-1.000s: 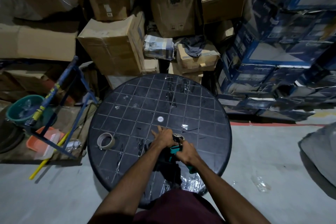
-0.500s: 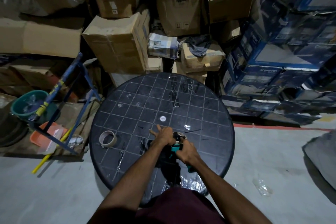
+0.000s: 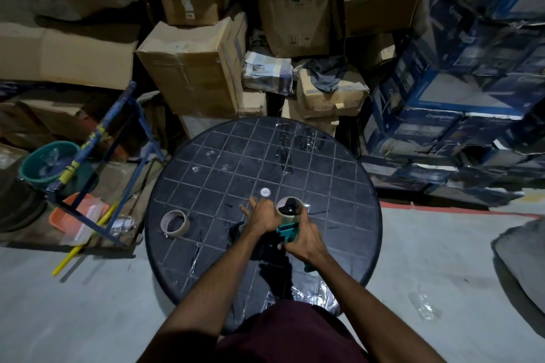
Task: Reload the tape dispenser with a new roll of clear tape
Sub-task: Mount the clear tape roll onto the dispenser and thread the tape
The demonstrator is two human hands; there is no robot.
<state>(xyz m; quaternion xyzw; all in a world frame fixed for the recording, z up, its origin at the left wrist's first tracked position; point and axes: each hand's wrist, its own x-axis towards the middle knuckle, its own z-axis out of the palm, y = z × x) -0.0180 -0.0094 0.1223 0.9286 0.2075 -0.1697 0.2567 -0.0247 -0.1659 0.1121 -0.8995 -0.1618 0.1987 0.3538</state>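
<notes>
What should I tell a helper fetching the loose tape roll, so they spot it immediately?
Find the round black table. The loose tape roll lies alone near its left edge, left of both hands, a pale ring. The other roll sits on the teal dispenser.

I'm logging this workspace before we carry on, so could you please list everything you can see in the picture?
round table: one, black with a pale grid, centre
tape dispenser: one, teal, above the table's near half, held in both hands
roll on the dispenser: one, pale with a dark hub, at the dispenser's far end
loose tape roll: one, tan, lying flat on the table's left side
white disc: one, table centre
cardboard boxes: many, brown, stacked behind
printed cartons: many, blue, right
bucket: one, green, left
metal frame: one, blue, left
basket: one, orange, floor left
left hand: beside the roll
right hand: around the dispenser
</notes>
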